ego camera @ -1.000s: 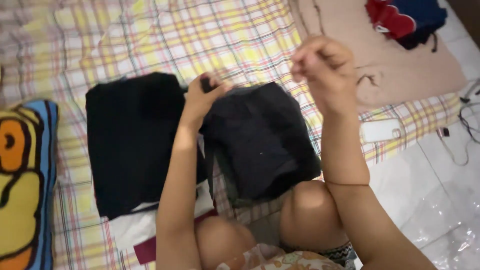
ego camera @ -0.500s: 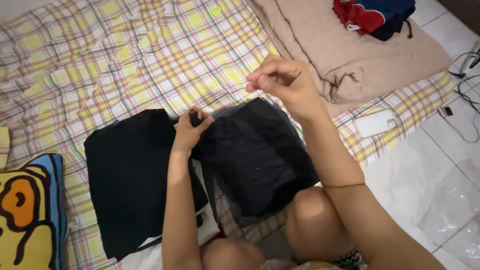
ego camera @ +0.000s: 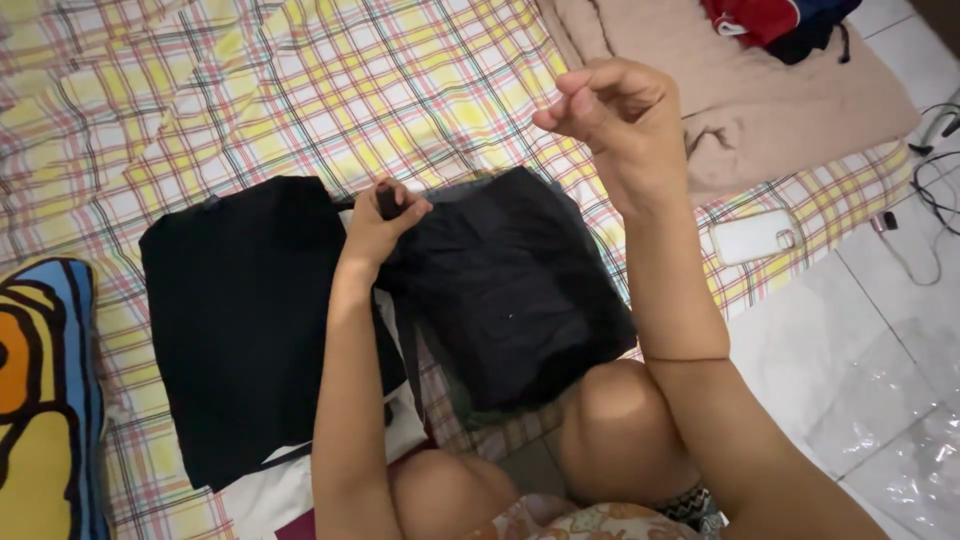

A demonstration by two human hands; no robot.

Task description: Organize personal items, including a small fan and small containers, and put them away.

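Left hand fingers pinch dark garment edge on bed; right hand raised, fingers curled shut, contents unclear. Keep fabric taut.

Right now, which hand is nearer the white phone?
Right. The right hand is raised, up and left of the white phone; the left hand grips dark cloth, farther left.

Left hand's small dark object unidentifiable

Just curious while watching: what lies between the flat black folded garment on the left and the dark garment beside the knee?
In the head view, the left hand and its forearm lie between the black folded garment and the dark garment, pinching a small dark object at their upper edges.
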